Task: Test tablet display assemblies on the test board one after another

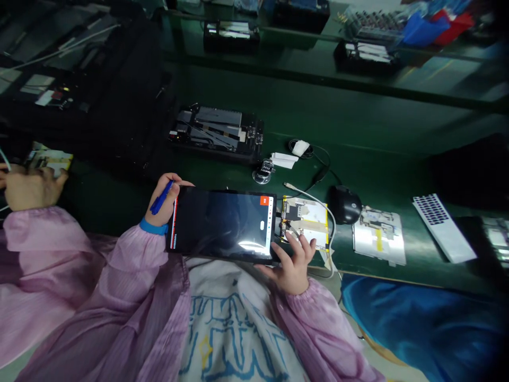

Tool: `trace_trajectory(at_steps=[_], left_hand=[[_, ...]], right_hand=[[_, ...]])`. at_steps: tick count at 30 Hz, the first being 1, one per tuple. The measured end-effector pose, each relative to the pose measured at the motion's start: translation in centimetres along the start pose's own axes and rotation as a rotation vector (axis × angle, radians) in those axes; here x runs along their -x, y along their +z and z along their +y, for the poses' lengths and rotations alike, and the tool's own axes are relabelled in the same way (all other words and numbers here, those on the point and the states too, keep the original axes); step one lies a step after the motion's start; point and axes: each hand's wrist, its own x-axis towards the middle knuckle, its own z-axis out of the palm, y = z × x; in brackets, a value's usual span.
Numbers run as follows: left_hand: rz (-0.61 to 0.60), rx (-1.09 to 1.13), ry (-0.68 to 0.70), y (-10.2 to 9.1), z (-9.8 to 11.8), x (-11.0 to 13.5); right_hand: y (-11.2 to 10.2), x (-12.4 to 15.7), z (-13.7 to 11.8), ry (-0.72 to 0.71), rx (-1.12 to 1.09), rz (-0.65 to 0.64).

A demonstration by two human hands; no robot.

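Note:
A dark tablet with a lit screen sits at the near edge of the green bench, against my lap. My left hand is closed at its left edge, with a blue pen in the fingers. At the tablet's lower right corner, my right hand grips the edge, fingers curled over it. Just right of the tablet lies an opened device with yellow tape, and a white cable runs over it.
Another person's hand in a pink sleeve works at the far left beside a small card. On the bench are an opened tablet chassis, a black mouse, a white plate, a keypad strip and black trays at the back.

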Motion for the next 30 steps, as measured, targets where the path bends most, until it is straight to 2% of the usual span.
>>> trace_trajectory(at_steps=[11,30], left_hand=[[0.022,-0.016,-0.020,0.32,0.27,-0.12],[0.046,-0.026,-0.017,0.46,0.17,-0.20]], right_hand=[[0.23,-0.04,0.51,-0.059,-0.044,-0.018],[-0.60,-0.32,0.83,-0.124,-0.118,-0.083]])
